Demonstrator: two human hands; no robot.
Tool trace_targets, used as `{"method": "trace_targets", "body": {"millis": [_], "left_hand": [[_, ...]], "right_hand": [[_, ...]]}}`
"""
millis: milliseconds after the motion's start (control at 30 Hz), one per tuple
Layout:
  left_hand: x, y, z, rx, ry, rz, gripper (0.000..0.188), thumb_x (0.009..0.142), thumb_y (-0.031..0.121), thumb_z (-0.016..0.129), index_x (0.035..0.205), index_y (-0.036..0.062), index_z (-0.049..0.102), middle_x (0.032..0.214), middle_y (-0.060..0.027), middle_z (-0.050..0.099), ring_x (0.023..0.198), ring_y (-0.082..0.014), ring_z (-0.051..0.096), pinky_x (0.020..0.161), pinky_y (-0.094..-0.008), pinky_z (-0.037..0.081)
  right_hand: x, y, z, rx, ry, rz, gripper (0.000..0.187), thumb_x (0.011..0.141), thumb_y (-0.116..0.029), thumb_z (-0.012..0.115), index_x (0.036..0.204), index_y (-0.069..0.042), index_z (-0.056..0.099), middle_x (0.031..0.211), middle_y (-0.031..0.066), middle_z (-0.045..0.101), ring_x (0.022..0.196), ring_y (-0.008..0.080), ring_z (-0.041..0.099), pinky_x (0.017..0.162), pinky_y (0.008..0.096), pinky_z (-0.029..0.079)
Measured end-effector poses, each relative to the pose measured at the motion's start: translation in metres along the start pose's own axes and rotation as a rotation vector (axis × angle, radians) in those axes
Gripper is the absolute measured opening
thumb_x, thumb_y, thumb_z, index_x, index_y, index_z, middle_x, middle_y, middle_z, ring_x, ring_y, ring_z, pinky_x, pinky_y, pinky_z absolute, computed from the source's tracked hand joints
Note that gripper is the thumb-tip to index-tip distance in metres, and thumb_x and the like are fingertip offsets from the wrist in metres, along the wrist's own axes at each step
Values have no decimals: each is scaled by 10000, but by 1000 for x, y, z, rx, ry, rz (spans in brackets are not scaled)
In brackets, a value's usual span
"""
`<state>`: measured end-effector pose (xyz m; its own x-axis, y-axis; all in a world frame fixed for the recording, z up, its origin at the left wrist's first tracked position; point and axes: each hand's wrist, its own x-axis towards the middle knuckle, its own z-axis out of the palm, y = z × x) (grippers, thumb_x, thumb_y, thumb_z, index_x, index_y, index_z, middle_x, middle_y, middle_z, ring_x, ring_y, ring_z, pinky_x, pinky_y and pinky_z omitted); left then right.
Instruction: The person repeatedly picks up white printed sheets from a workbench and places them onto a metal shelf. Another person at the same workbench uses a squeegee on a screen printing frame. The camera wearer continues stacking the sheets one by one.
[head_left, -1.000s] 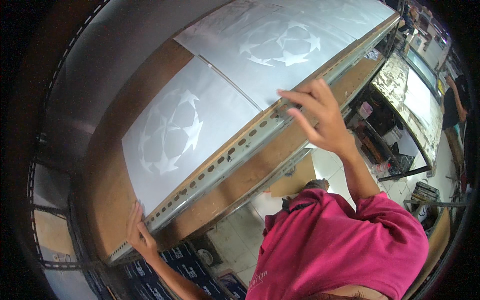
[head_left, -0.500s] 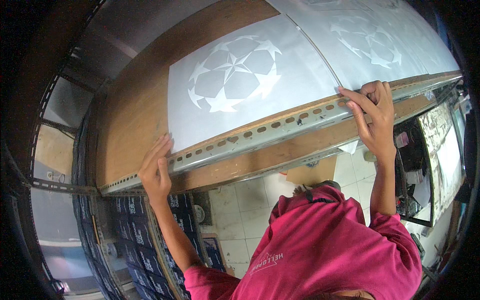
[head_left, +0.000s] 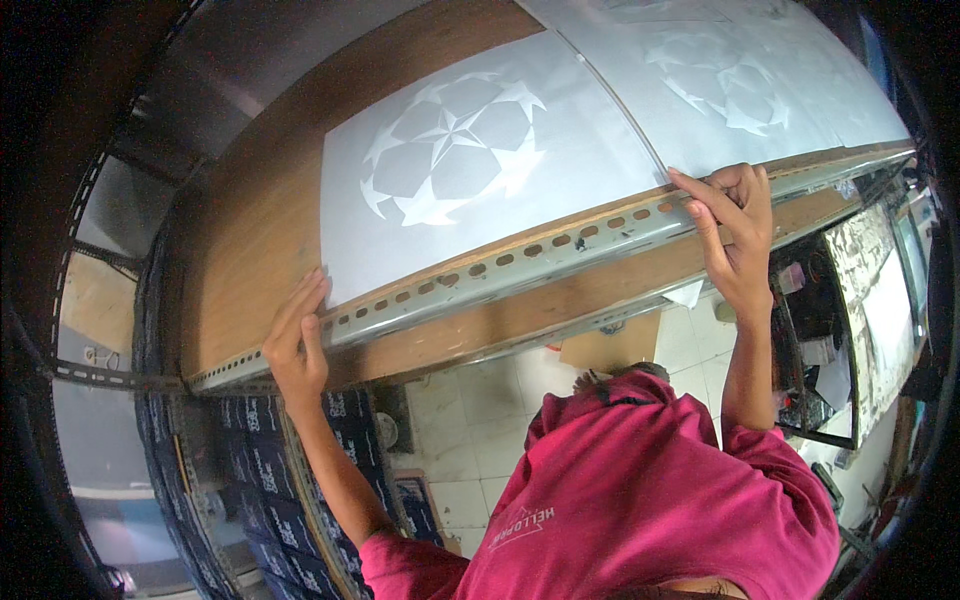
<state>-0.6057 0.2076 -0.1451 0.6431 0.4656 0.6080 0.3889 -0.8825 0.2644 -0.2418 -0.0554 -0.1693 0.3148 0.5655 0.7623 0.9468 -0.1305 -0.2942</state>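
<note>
A pale sheet (head_left: 350, 255) with a white ball of stars on it lies flat on a wooden shelf board (head_left: 240, 280). My left hand (head_left: 298, 350) rests at the sheet's near left corner, fingers stretched out along its edge and thumb apart. At the near right corner is my right hand (head_left: 738, 235). Its index fingertip touches the sheet's edge, the thumb lies lower against the perforated metal rail (head_left: 505, 262), and the other fingers are curled. A second pale sheet (head_left: 800, 115) with a similar design lies to the right, across a narrow dark gap.
Dark blue printed packages (head_left: 262, 480) are stacked below on the left. A dark metal rack (head_left: 815, 350) with assorted items stands below right, beside a worn whitish panel (head_left: 865, 260). Brown cardboard (head_left: 610, 343) lies on the tiled floor (head_left: 470, 410). Perforated metal posts (head_left: 100, 372) frame the left side.
The whole view has shifted slightly, so everything sits a little further left. Both hands keep their places at the sheet's near corners.
</note>
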Motion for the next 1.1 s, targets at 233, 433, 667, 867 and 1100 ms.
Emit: {"method": "trace_targets", "body": {"millis": [233, 433, 667, 867, 1100], "left_hand": [[0, 2, 3, -29, -21, -46, 345, 979, 150, 413, 1110, -19, 683, 1150, -179, 665, 1144, -301, 600, 1019, -396, 415], [-2, 2, 2, 24, -12, -6, 362, 991, 154, 386, 1131, -16, 674, 1167, -185, 655, 1151, -310, 597, 1017, -400, 418], [-4, -2, 3, 11, -19, 16, 343, 990, 153, 411, 1135, -26, 665, 1171, -191, 651, 1150, -318, 596, 1027, -403, 408], [-4, 2, 0, -2, -27, 16, 343, 991, 163, 418, 1134, -26, 666, 1172, -180, 654, 1163, -321, 588, 1036, -405, 400], [-5, 7, -3, 11, -25, 7, 346, 990, 161, 413, 1138, -24, 665, 1180, -182, 649, 1179, -315, 578, 1038, -410, 396]], "right_hand": [[-5, 14, -1, 135, 100, 30, 252, 852, -107, 621, 1087, -112, 714, 768, 60, 473, 756, 207, 433, 703, 322, 345], [-1, 5, 0, 94, 44, 47, 233, 862, -175, 613, 1063, -133, 722, 785, 63, 450, 772, 223, 418, 716, 339, 344], [-2, -2, 0, 0, 18, 37, 229, 853, -174, 613, 1051, -176, 727, 797, 62, 429, 775, 224, 401, 725, 350, 340], [-1, -4, 0, 11, 28, 44, 236, 849, -156, 615, 1057, -182, 723, 802, 61, 428, 772, 225, 401, 724, 350, 344], [2, -7, -2, 5, 23, 23, 257, 842, -147, 621, 1076, -181, 719, 795, 58, 419, 766, 224, 401, 722, 349, 346]]}}
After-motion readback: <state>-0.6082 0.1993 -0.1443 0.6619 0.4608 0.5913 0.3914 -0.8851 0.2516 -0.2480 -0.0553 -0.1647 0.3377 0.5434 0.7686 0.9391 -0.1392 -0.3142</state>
